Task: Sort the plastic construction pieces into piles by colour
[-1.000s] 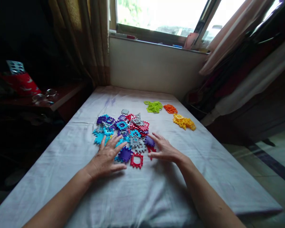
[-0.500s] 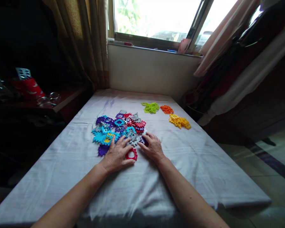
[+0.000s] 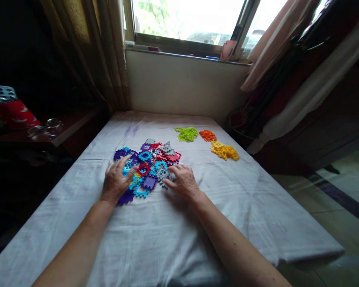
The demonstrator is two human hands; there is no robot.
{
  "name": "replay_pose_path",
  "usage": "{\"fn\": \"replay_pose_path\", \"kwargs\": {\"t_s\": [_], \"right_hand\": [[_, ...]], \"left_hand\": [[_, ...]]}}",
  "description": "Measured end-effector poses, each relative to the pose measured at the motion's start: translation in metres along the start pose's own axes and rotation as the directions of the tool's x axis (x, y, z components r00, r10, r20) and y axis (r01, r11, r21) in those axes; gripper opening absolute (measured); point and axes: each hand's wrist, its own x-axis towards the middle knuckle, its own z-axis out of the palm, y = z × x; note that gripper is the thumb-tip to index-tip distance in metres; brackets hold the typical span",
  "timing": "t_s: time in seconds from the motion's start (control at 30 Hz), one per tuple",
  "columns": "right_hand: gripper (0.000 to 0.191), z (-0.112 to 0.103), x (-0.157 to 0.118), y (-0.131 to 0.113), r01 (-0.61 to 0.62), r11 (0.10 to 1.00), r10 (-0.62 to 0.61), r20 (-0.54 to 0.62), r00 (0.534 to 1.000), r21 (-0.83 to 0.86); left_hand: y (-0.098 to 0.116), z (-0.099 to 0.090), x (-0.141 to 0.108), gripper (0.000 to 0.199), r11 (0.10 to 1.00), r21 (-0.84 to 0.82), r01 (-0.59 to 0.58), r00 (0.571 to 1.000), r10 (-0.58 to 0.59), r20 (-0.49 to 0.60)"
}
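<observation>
A mixed pile of toothed plastic building tiles lies on the white-covered table. My left hand (image 3: pixel 116 181) rests over the pile's left side, thumb and fingers spread, near a yellow tile (image 3: pixel 135 181) and a dark purple tile (image 3: pixel 126 197). My right hand (image 3: pixel 184 180) is at the pile's right edge, thumb and fingers apart, touching or just beside a grey window tile (image 3: pixel 162 173). Between the hands lie a red ring-shaped tile (image 3: pixel 144 164), a purple square tile (image 3: pixel 150 182) and a light-blue frame tile (image 3: pixel 141 194). Tiles under my left palm are hidden.
Sorted heaps of green pieces (image 3: pixel 186 134), orange pieces (image 3: pixel 208 135) and yellow pieces (image 3: pixel 225 151) lie toward the table's back right. A dark side table (image 3: pixel 74 123) with a red container (image 3: pixel 18 114) stands left. Clothes (image 3: pixel 299 107) hang at the right.
My left hand has moved left and further over the pile. The red ring tile now lies inside the pile instead of by my left thumb. My right hand has shifted slightly left.
</observation>
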Motion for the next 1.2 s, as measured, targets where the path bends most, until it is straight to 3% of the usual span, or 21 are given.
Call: {"fn": "replay_pose_path", "kwargs": {"t_s": [0.13,0.33,0.43,0.5,0.57,0.63,0.73,0.83,0.9,1.0,1.07,1.2], "right_hand": [[0.037,0.008,0.003,-0.009,0.039,0.999,-0.038,0.027,0.999,-0.035],[0.025,0.011,0.001,-0.001,0.045,0.996,-0.04,-0.067,0.997,0.08],[0.037,0.0,0.005,0.032,-0.124,0.982,0.151,-0.201,0.968,0.141],[0.041,-0.009,0.006,0.064,-0.316,0.932,0.354,-0.256,0.9,0.178],[0.04,-0.017,0.003,0.095,-0.508,0.843,0.536,-0.185,0.824,0.178],[0.037,-0.022,-0.001,0.116,-0.613,0.777,0.629,-0.131,0.766,0.146],[0.036,-0.025,-0.006,0.122,-0.656,0.751,0.659,-0.146,0.738,0.075],[0.038,-0.03,-0.005,0.109,-0.647,0.762,0.637,-0.179,0.75,0.001],[0.036,-0.034,-0.004,0.096,-0.601,0.799,0.594,-0.154,0.79,0.0],[0.039,-0.038,-0.006,0.074,-0.484,0.874,0.483,0.019,0.875,0.047],[0.051,-0.037,-0.009,0.059,-0.39,0.92,0.382,0.133,0.915,0.036],[0.056,-0.034,-0.013,0.034,-0.248,0.965,0.26,0.234,0.937,-0.081]], "left_hand": [[-0.026,-0.014,0.001,0.046,0.99,-0.037,0.135,0.971,-0.14,-0.192],[-0.038,-0.02,0.003,0.038,0.96,-0.056,0.273,0.931,-0.279,-0.236],[-0.035,-0.018,0.002,0.036,0.956,-0.063,0.287,0.927,-0.294,-0.233],[-0.034,-0.017,0.002,0.036,0.954,-0.069,0.29,0.927,-0.298,-0.229],[-0.035,-0.015,0.001,0.038,0.952,-0.083,0.294,0.927,-0.305,-0.219],[-0.038,-0.012,0.001,0.04,0.946,-0.101,0.308,0.923,-0.323,-0.211],[-0.044,-0.007,0.001,0.046,0.93,-0.131,0.343,0.906,-0.365,-0.217],[-0.048,-0.004,0.001,0.051,0.915,-0.159,0.37,0.891,-0.398,-0.217],[-0.049,-0.004,0.001,0.053,0.909,-0.172,0.379,0.888,-0.41,-0.208],[-0.048,-0.005,0.0,0.053,0.903,-0.181,0.389,0.883,-0.422,-0.204],[-0.048,-0.005,0.0,0.054,0.901,-0.185,0.393,0.881,-0.427,-0.204],[-0.049,-0.003,-0.001,0.053,0.9,-0.209,0.383,0.884,-0.423,-0.199]]}}
